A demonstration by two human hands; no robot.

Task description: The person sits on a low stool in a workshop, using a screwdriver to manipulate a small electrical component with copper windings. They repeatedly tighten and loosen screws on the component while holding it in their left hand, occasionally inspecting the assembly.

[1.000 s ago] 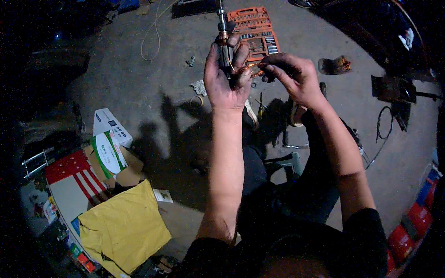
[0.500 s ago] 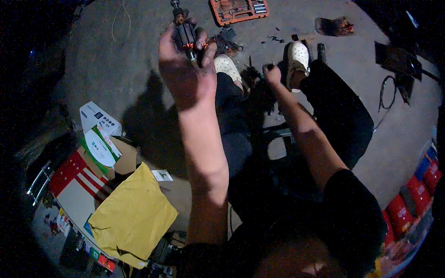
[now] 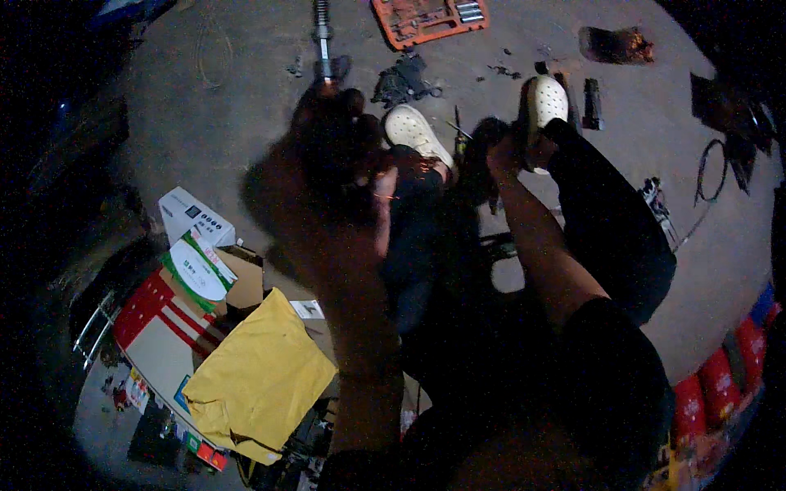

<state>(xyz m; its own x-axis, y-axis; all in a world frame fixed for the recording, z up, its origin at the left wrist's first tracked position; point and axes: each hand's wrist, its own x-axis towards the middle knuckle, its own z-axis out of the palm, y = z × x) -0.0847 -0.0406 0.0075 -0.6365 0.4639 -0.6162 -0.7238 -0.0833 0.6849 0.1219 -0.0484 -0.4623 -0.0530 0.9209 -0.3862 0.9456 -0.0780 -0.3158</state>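
My left hand (image 3: 332, 139), raised and mostly in deep shadow, is closed around what looks like a motor armature. Its bright metal shaft (image 3: 323, 41) points away from me and has a ridged far end. Most of the armature's body is lost in the dark, with thin coppery glints near my fingers. Lower down, my right hand (image 3: 503, 155) is beside my right shoe (image 3: 548, 100); its fingers are too dark to make out. To its left is a thin tool like a screwdriver (image 3: 460, 131). Beyond my left shoe (image 3: 409, 131) lies a dark heap of small parts (image 3: 403, 80).
An orange tool case (image 3: 422, 39) with sockets lies open at the far side. A dark, scorched-looking piece (image 3: 618, 45) and a looped cable (image 3: 711, 172) are at the right. At the left are a yellow envelope (image 3: 262, 372), a white box (image 3: 195, 217) and a green-white package (image 3: 199, 270).
My left hand has turned and dropped into shadow; the armature's shaft now extends farther away from me. My right hand has shifted slightly right and nearer. The whole view has shifted a little.
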